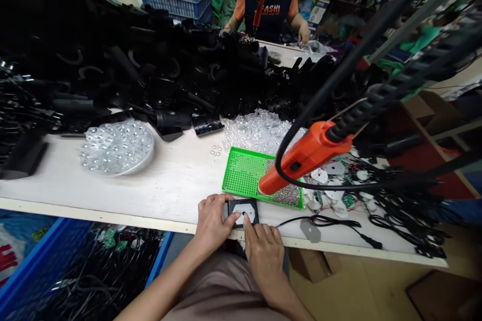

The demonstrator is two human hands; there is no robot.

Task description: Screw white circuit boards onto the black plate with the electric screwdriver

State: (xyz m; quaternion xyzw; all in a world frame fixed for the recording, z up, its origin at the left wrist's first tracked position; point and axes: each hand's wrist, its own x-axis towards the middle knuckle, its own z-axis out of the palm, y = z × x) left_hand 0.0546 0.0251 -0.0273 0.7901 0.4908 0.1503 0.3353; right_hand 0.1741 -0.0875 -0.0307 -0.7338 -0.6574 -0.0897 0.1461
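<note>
At the table's front edge lies a black plastic housing (226, 220) with a six-sided white plate (245, 209) set in it. My left hand (214, 218) is closed over the housing's left side, its thumb on the plate. The index fingertip of my right hand (264, 246) presses on the plate near its dark centre hole. The other right fingers are curled by the housing's front right corner, and the thumb is hidden. A black cord (324, 219) with a plug runs from beside my right hand along the table.
An orange electric screwdriver (314, 153) hangs over a green tray (235, 188) of small screws. Clear lenses fill a white bowl (141, 164) and form a pile (259, 130). Black housings heap behind; circuit boards (348, 200) lie right. A co-worker (269, 5) sits opposite.
</note>
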